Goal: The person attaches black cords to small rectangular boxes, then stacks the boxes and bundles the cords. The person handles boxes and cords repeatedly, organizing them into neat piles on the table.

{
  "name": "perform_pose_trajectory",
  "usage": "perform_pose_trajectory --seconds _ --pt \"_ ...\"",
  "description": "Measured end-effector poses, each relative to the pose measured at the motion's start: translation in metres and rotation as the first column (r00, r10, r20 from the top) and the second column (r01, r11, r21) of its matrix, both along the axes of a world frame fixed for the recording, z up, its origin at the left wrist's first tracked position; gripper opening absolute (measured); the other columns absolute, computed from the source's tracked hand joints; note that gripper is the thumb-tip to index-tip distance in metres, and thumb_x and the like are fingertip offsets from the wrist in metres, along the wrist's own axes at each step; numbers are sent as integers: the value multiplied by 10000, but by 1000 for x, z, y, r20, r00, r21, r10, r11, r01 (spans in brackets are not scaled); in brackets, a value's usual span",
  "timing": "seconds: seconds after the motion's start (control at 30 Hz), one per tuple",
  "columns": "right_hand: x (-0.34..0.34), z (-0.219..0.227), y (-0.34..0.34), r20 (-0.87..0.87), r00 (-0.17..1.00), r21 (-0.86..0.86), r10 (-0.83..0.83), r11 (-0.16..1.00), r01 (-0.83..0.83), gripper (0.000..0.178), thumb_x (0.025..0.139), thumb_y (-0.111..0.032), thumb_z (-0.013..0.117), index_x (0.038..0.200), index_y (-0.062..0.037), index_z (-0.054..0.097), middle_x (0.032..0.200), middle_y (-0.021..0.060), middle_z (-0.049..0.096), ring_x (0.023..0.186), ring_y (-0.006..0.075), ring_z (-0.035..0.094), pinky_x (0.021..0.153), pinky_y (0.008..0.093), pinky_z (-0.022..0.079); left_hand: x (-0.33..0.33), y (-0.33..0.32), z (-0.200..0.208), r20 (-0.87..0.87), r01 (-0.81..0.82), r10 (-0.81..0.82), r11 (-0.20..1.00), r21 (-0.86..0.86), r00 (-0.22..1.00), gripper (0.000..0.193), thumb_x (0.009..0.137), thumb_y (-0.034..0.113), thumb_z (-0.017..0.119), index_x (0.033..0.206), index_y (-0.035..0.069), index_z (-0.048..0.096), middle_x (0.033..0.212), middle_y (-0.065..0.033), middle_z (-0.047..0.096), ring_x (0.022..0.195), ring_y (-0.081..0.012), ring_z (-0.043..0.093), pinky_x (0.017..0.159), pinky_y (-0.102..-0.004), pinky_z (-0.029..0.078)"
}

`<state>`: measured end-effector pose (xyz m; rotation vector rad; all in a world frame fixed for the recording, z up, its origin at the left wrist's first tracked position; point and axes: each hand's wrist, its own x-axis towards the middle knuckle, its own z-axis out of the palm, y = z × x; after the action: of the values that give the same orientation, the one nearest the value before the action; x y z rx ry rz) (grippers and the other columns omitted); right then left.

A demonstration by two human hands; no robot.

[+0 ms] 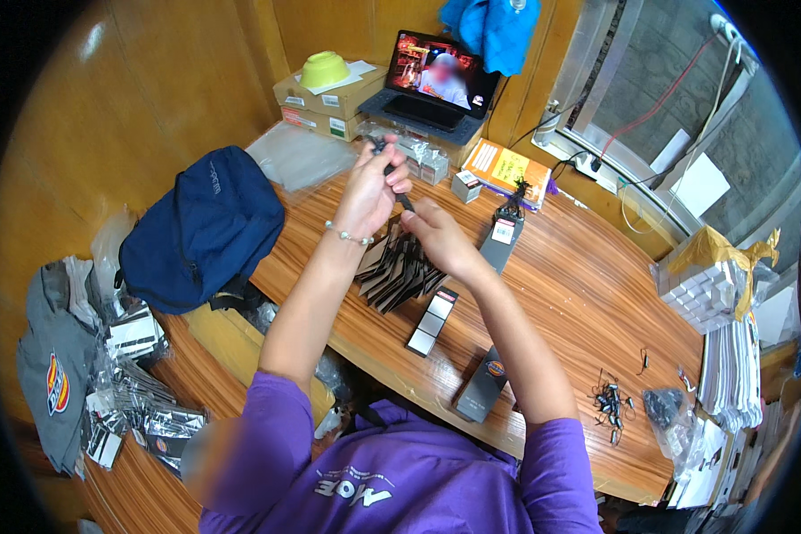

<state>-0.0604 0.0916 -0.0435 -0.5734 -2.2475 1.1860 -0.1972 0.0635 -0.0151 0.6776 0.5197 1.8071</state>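
My left hand, a beaded bracelet at its wrist, is raised over the far part of the table. Its fingers are closed round a dark narrow strip that looks like a bunch of cord; part pokes out above the fist. My right hand is just below and to the right, with thumb and fingers pinched at the lower end of the strip. Under both hands lies a fanned pile of dark cards, partly hidden by them. A stack of white-and-dark labels sits nearer me.
A grey box with black cords stands right of my hands, another grey box near the front edge. Loose black cords lie at right, by a bag of small white boxes. A laptop and blue bag are farther back.
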Motion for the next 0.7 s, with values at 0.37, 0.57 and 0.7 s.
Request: perform_pose_trajectory --seconds 0.37,0.57,0.7 --pt "6 17 -5 -185 974 -94 130 984 -149 247 877 -205 486 889 38 528 916 104 519 912 205 486 848 313 351 26 -9 40 -254 42 -40 999 1 966 124 924 215 441 961 97 436 689 37 355 500 -23 283 407 -154 216" --pt "3 27 -13 -394 916 -518 73 806 -287 241 902 -264 467 914 -35 542 903 6 540 867 89 469 808 265 375 22 -8 53 -305 22 -23 1000 -4 952 121 922 208 441 960 93 434 686 36 354 500 -21 284 397 -153 216" --pt "3 23 -2 -279 948 -437 151 860 -266 267 929 -278 414 864 -50 536 894 22 581 809 84 478 761 236 377 19 -4 52 -329 -9 -2 999 -33 944 127 921 210 445 964 91 431 688 33 357 498 -23 287 401 -153 228"
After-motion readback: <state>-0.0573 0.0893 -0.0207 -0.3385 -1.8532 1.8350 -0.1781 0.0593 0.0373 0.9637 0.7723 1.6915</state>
